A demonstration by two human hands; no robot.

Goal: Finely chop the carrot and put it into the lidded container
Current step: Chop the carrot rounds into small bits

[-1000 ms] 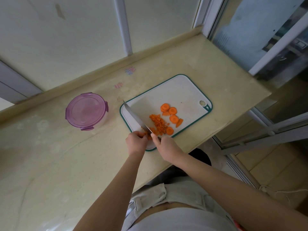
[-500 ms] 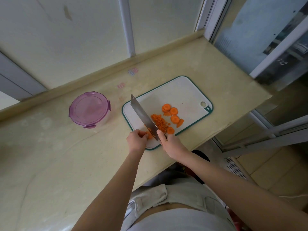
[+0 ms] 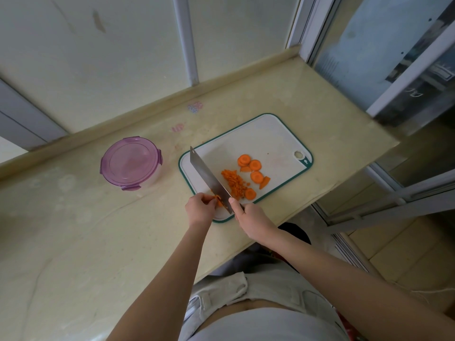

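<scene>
A white cutting board (image 3: 268, 139) with a green rim lies on the counter. On it sit a heap of finely chopped carrot (image 3: 234, 182) and several round carrot slices (image 3: 254, 168). My right hand (image 3: 251, 215) grips the handle of a cleaver (image 3: 209, 179), whose blade stands over the board's near left part. My left hand (image 3: 199, 207) pinches small carrot pieces (image 3: 218, 200) right against the blade. A round container with a purple clip-on lid (image 3: 130, 162) stands shut to the left of the board.
The beige stone counter (image 3: 73, 230) runs along a wall with a raised back ledge (image 3: 147, 107). Its right end stops at a window frame (image 3: 406, 82). The counter's front edge lies just below the board, close to my body.
The cleaver rose from flat-edged on the board to a lifted, tilted stance over the carrot pieces. My left hand stays pinching the carrot at the blade.
</scene>
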